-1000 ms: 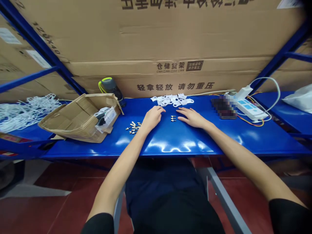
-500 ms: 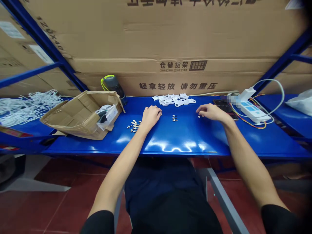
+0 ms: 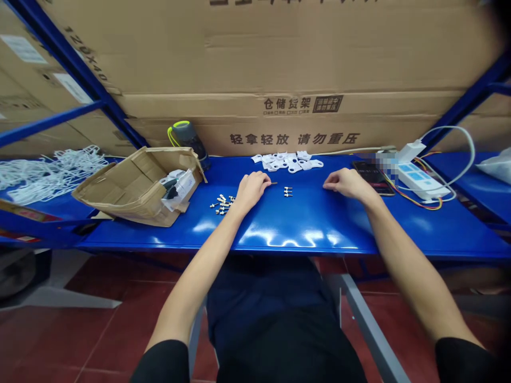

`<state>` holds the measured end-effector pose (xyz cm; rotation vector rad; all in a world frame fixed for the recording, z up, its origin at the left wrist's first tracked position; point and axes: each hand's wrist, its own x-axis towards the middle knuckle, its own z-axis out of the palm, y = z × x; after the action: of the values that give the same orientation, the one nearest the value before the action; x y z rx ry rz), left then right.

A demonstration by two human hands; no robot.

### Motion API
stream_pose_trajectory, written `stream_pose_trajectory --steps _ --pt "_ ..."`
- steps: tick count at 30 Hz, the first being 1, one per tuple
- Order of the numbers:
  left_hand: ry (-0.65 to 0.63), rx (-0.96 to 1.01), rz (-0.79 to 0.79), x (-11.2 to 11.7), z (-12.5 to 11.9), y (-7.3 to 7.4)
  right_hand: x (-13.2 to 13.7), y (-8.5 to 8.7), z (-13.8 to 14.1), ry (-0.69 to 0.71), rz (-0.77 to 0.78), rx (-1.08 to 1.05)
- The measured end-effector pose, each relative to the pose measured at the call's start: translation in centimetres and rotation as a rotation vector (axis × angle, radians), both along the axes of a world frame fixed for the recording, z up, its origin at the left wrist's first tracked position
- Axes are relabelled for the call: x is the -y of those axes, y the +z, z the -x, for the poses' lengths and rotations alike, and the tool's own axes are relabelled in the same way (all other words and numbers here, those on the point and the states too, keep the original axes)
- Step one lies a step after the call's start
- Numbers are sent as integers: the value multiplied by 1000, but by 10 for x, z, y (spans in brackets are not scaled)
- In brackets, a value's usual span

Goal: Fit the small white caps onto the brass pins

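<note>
Left hand (image 3: 253,191) fingers curled by thin metal pin (image 3: 273,183) (held or just touched, cannot tell); right hand (image 3: 349,183) fingers slack, empty, on glossy blue desk (image 3: 307,226). Risk: pin slips from fingertips, rolls toward pin pair (image 3: 288,191).

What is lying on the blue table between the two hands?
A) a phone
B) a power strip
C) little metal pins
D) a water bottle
C: the little metal pins lie on the blue table in the gap between the left hand and the right hand.
</note>
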<state>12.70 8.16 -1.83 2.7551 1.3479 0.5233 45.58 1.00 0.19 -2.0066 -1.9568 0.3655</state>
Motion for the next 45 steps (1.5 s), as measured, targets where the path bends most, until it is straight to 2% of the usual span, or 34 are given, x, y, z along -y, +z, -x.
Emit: stream_pose_trajectory --steps 2,5,10,14,18,27,37,45 --pt "-62 51 -27 2 -2 1 1 -3 13 30 -117 -33" --pt "-146 95 -71 8 -7 4 3 -8 38 137 -248 -222" --pt "-264 139 -70 12 -11 3 3 -23 73 305 -387 -443" --pt "-350 179 -88 10 -15 -6 0 -33 79 394 -461 -436" --pt "-372 163 -88 12 -19 -11 -1 -35 77 445 -509 -392" --pt "-395 188 -105 15 -22 -9 3 -30 80 367 -521 -423" --pt "-327 272 -169 11 -20 -9 -3 -37 80 280 -432 -689" --pt "-366 244 -156 14 -22 -9 2 -31 84 269 -403 -606"
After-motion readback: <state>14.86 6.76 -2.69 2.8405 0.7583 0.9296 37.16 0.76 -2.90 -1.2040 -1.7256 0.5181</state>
